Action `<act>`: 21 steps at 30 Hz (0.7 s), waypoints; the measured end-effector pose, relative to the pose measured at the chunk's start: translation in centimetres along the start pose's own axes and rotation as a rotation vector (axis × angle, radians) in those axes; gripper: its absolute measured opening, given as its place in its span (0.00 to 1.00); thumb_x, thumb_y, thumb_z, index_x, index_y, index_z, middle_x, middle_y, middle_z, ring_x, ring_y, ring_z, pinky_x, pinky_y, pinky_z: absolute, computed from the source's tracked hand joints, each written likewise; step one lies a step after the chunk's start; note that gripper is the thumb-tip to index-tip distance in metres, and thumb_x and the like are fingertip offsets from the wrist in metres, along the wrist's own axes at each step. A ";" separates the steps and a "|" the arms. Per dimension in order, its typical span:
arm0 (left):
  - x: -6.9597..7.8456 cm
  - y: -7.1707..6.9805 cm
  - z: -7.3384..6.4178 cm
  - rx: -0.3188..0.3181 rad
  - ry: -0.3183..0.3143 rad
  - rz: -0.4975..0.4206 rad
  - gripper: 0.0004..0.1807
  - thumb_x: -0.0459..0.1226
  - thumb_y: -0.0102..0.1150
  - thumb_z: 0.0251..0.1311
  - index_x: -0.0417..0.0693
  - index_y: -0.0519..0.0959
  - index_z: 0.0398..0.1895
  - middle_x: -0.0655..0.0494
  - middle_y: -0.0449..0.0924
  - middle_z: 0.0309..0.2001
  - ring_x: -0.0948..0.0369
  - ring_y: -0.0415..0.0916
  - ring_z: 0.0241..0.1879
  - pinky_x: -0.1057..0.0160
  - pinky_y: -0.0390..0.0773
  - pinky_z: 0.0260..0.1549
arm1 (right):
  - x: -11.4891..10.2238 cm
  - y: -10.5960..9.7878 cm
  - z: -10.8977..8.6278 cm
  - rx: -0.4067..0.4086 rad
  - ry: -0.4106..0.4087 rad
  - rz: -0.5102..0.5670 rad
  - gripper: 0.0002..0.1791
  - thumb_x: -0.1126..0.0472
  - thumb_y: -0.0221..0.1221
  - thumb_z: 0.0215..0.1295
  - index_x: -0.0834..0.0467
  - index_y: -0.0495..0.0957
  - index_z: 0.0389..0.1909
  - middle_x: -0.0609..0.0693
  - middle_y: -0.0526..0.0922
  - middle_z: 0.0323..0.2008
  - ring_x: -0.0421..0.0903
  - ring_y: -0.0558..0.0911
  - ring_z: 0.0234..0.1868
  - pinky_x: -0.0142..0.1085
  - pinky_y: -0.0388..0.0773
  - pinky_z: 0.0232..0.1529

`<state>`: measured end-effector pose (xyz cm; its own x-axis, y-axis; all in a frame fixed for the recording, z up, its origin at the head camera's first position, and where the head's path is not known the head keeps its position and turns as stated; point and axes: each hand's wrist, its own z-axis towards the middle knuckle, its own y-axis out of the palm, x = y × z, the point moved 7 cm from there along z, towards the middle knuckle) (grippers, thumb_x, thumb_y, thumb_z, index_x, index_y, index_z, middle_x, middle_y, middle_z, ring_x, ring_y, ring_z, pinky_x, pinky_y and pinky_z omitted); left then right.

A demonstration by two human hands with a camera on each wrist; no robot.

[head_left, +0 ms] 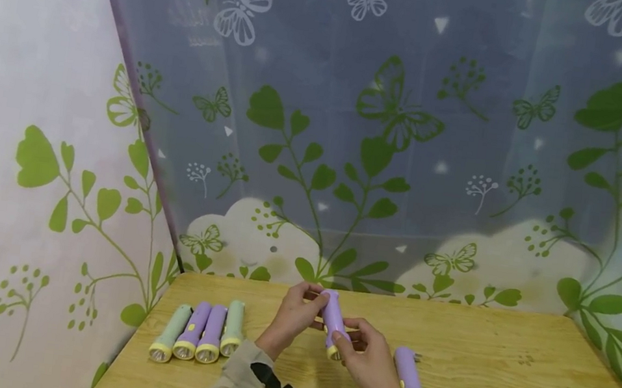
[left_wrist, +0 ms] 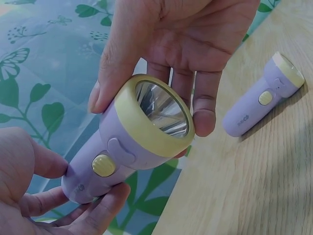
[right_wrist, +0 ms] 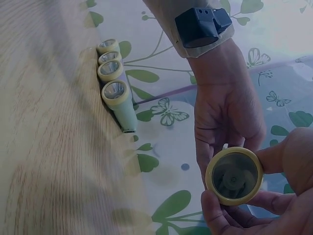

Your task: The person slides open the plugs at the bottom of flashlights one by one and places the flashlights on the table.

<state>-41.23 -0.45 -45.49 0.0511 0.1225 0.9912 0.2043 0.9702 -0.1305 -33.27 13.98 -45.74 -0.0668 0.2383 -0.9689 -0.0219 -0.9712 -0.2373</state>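
A purple flashlight with a yellow rim is held between both hands above the table. My left hand pinches its tail end between thumb and fingers. Around the lens end, my right hand has its thumb on one side and fingers on the other. In the left wrist view the yellow switch and the reflector face the camera. The right wrist view looks straight into the lens. Just right of my right hand, another purple flashlight lies on the table.
On the left of the wooden table, several green and purple flashlights lie side by side, lenses toward me. A patterned curtain hangs behind the table's back edge. A black strapped device sits on my left wrist.
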 end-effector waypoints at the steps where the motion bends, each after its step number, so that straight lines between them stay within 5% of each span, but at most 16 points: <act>1: 0.0 0.0 -0.1 0.001 -0.001 -0.001 0.20 0.40 0.55 0.73 0.33 0.73 0.58 0.37 0.75 0.50 0.56 0.81 0.37 0.59 0.88 0.34 | 0.0 0.0 0.0 -0.001 0.000 0.000 0.18 0.58 0.63 0.70 0.61 0.79 0.57 0.58 0.86 0.43 0.46 0.84 0.35 0.34 0.81 0.30; 21: -0.2 0.3 -0.1 -0.012 -0.015 -0.002 0.19 0.40 0.54 0.73 0.34 0.74 0.57 0.39 0.75 0.49 0.57 0.82 0.36 0.60 0.88 0.33 | 0.2 0.0 -0.2 0.007 -0.030 -0.012 0.17 0.60 0.63 0.70 0.63 0.79 0.55 0.59 0.87 0.41 0.45 0.84 0.34 0.32 0.82 0.29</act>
<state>-41.05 -0.21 -45.77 0.0361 0.1241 0.9916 0.2156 0.9679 -0.1290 -33.05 14.07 -45.99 -0.0966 0.2502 -0.9634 -0.0294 -0.9682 -0.2485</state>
